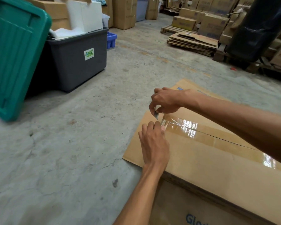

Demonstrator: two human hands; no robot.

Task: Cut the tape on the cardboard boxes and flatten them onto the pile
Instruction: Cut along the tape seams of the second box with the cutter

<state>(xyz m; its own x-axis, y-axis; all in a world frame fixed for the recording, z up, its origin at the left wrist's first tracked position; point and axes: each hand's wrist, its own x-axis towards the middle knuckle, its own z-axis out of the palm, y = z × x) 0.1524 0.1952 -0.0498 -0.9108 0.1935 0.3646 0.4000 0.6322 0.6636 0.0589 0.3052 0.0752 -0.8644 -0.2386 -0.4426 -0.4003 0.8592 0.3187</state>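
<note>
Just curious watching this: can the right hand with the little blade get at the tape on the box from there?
Probably yes. The right hand pinches the blade right at the end of the tape, and the left hand beside it leaves the seam free.

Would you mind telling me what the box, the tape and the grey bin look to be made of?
Box: brown cardboard, matte, with folded flaps. Tape: clear plastic film, glossy, mirroring the lights. Grey bin: probably moulded plastic, smooth and dull, with a rolled rim.
</note>
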